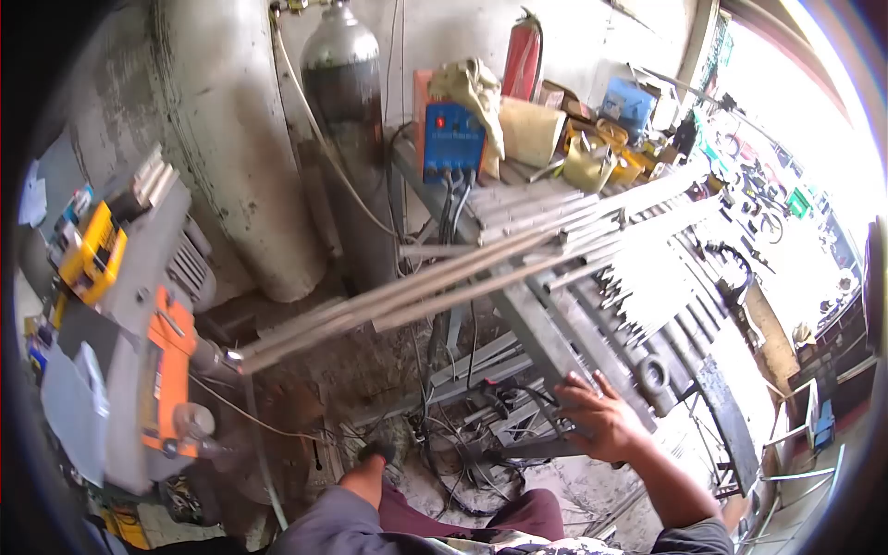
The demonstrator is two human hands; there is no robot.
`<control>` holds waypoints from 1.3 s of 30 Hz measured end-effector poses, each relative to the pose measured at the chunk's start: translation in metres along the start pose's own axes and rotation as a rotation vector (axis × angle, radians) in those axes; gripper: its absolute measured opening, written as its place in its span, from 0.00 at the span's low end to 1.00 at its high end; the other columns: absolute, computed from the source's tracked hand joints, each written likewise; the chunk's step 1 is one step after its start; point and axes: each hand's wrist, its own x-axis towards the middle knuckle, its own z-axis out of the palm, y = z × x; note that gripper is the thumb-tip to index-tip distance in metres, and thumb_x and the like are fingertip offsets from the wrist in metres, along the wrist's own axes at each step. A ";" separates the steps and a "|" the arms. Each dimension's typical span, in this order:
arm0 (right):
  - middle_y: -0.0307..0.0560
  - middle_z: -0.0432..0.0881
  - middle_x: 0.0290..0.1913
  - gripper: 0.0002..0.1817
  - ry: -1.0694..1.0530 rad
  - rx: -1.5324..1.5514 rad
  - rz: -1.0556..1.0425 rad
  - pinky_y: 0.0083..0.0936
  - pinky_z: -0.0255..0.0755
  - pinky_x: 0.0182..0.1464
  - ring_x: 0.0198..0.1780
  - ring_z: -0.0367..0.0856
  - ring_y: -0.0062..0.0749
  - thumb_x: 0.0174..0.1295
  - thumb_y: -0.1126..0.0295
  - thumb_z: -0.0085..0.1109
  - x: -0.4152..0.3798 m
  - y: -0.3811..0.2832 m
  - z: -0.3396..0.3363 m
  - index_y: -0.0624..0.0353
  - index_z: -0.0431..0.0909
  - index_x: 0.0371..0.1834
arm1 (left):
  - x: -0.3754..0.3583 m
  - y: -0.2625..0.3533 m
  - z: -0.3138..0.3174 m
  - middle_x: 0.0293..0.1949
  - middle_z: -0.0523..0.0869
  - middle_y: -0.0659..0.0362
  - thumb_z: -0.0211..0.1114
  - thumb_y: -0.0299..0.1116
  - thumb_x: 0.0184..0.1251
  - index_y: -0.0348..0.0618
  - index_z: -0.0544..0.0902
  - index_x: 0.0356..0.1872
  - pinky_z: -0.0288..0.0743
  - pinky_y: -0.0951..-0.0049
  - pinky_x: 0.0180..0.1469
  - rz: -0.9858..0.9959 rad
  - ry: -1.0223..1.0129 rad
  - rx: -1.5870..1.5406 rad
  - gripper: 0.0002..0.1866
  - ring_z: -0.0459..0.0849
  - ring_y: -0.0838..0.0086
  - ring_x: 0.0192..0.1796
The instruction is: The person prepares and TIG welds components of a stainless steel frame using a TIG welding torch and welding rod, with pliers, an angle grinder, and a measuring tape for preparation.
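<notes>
A right hand (606,421) rests spread-fingered on the rail of a steel desk (536,328) in a cluttered workshop.

The desk stands before the person, its flat-sided, dull grey rail under the right palm; the grip is spread, pinching nothing visible, perhaps to steady the body. The left hand (376,451) hangs low in shadow beside the trousered leg, its grip impossible to tell. Long, straight metal bars (444,281) lie across the desk, likely because their length needs support, and jut toward an orange machine (169,370). A dark, thick-walled ring (653,373) sits near the right hand. Beyond stand a blue-fronted box (453,139) draped with crumpled cloth (467,88) and a rounded, scuffed gas cylinder (342,106) against the wall.
</notes>
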 end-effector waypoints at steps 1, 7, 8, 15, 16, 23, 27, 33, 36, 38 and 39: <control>0.44 0.73 0.82 0.22 -0.017 -0.009 0.010 0.63 0.47 0.89 0.89 0.58 0.43 0.62 0.64 0.73 0.001 0.001 -0.002 0.52 0.89 0.60 | -0.044 0.017 -0.017 0.72 0.84 0.45 0.51 0.50 0.78 0.52 0.87 0.69 0.75 0.51 0.74 -0.118 -0.030 0.000 0.28 0.83 0.51 0.73; 0.41 0.67 0.86 0.20 -0.036 -0.027 0.022 0.58 0.44 0.90 0.92 0.51 0.41 0.65 0.61 0.70 0.002 0.007 0.006 0.53 0.89 0.59 | -0.182 0.119 -0.104 0.67 0.89 0.48 0.58 0.58 0.72 0.50 0.91 0.63 0.75 0.53 0.73 0.155 -0.054 0.025 0.30 0.86 0.53 0.69; 0.42 0.67 0.86 0.20 -0.026 -0.024 0.021 0.57 0.45 0.90 0.92 0.50 0.42 0.65 0.61 0.70 0.001 0.003 0.006 0.54 0.89 0.59 | -0.207 0.133 -0.122 0.67 0.89 0.48 0.58 0.58 0.72 0.50 0.91 0.64 0.75 0.53 0.73 0.238 -0.070 0.020 0.31 0.86 0.53 0.69; 0.59 0.80 0.70 0.39 -0.371 -0.205 0.153 0.53 0.65 0.81 0.81 0.69 0.60 0.59 0.48 0.76 -0.002 -0.042 0.017 0.63 0.80 0.68 | -0.335 0.112 -0.221 0.55 0.93 0.45 0.67 0.61 0.65 0.44 0.94 0.55 0.80 0.56 0.63 0.709 -0.339 0.064 0.32 0.91 0.52 0.57; 0.58 0.85 0.63 0.32 -0.409 0.014 0.310 0.50 0.78 0.70 0.67 0.83 0.59 0.58 0.48 0.76 -0.003 -0.067 -0.008 0.58 0.86 0.60 | -0.349 0.108 -0.249 0.53 0.93 0.44 0.67 0.59 0.64 0.44 0.94 0.52 0.80 0.55 0.61 0.531 -0.508 0.143 0.30 0.92 0.53 0.55; 0.61 0.91 0.52 0.26 -0.305 0.346 0.643 0.49 0.83 0.59 0.56 0.89 0.61 0.65 0.54 0.70 -0.096 -0.071 -0.058 0.57 0.86 0.62 | -0.363 0.065 -0.295 0.55 0.91 0.41 0.54 0.52 0.74 0.40 0.93 0.50 0.80 0.48 0.63 0.458 -0.478 0.478 0.27 0.90 0.44 0.58; 0.59 0.92 0.51 0.24 -0.391 0.174 0.707 0.49 0.84 0.61 0.58 0.89 0.58 0.65 0.55 0.71 -0.188 -0.041 -0.050 0.58 0.86 0.59 | -0.361 0.113 -0.281 0.50 0.93 0.43 0.53 0.42 0.76 0.42 0.93 0.45 0.84 0.44 0.52 0.703 -0.411 0.722 0.21 0.93 0.44 0.49; 0.60 0.91 0.55 0.23 -0.430 0.305 0.895 0.49 0.83 0.62 0.60 0.89 0.57 0.65 0.56 0.71 -0.343 -0.001 -0.037 0.60 0.87 0.56 | -0.399 0.280 -0.246 0.60 0.88 0.36 0.67 0.51 0.71 0.35 0.87 0.61 0.79 0.50 0.66 0.463 0.141 0.110 0.29 0.86 0.43 0.64; 0.63 0.91 0.54 0.23 -0.373 0.366 0.941 0.49 0.83 0.61 0.59 0.89 0.59 0.64 0.56 0.72 -0.422 0.023 -0.015 0.60 0.88 0.57 | -0.378 0.364 -0.235 0.75 0.77 0.35 0.69 0.55 0.72 0.33 0.72 0.79 0.69 0.52 0.78 0.598 0.515 -0.075 0.44 0.75 0.43 0.78; 0.62 0.90 0.57 0.26 -0.392 0.425 1.055 0.46 0.82 0.63 0.61 0.88 0.59 0.64 0.59 0.72 -0.459 0.027 -0.027 0.61 0.87 0.62 | -0.373 0.438 -0.255 0.83 0.65 0.33 0.65 0.62 0.76 0.32 0.62 0.84 0.64 0.53 0.82 0.373 0.466 -0.283 0.50 0.67 0.41 0.83; 0.63 0.90 0.57 0.25 -0.329 0.481 1.057 0.45 0.82 0.63 0.61 0.88 0.59 0.65 0.59 0.72 -0.483 0.035 -0.012 0.63 0.86 0.62 | -0.381 0.480 -0.269 0.85 0.62 0.35 0.62 0.64 0.77 0.32 0.58 0.86 0.64 0.52 0.81 0.277 0.430 -0.367 0.52 0.67 0.40 0.83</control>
